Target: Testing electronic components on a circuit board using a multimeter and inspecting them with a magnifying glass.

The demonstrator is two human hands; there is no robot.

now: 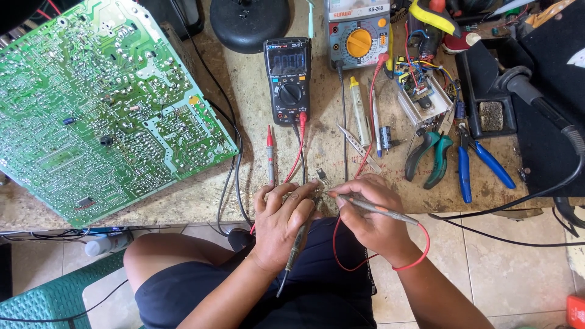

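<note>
The right hand (pixel 368 213) was clamped on a probe (pixel 372 208) whose long axis ran left to right, tip pointing left at a small component (pixel 321 175) by the desk's (pixel 183 201) near edge. The left hand (pixel 283 216) was closed on a second probe (pixel 297 244), its tip hidden, body running back toward the lap. Beyond stood a black meter (pixel 287 79); a circuit board (pixel 97 103) leaned at the left edge

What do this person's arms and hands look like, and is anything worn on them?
Both arms are bare to where the picture ends, with no sleeves showing. The left hand and right hand wear no gloves, and I see no rings or watch. The fingers are bare too. Dark shorts cover the lap.
</note>
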